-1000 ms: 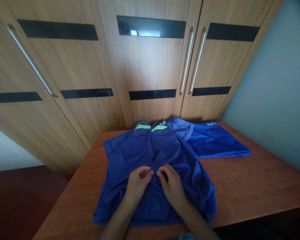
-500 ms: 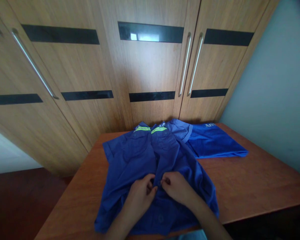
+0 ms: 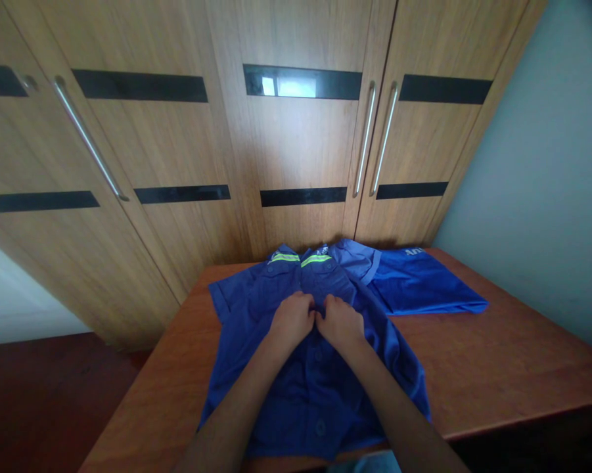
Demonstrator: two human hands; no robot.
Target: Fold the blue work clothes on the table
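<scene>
Take the blue work shirt [image 3: 276, 368] as your landmark: it lies front-up across the near half of the wooden table [image 3: 497, 368], collar away from you, with its hem at the near edge. Left of it, only bare tabletop shows. Your left hand [image 3: 292, 320] rests on the shirt's chest, just left of the button strip, fingers curled under and bunched at the placket; from above you cannot tell exactly what they pinch. Your right hand [image 3: 342, 322] sits touching it, just right of the strip, knuckles up, fingers curled in the same way. Below your hands the front looks closed, with buttons [image 3: 320, 426] showing down the centre line. Above your hands, up to the yellow-green stripes [image 3: 300, 259] by the collar, the upper part looks not yet fastened, though that is hard to confirm. Right of the shirt, beside its shoulder, lies a folded blue garment [image 3: 424, 286].
</scene>
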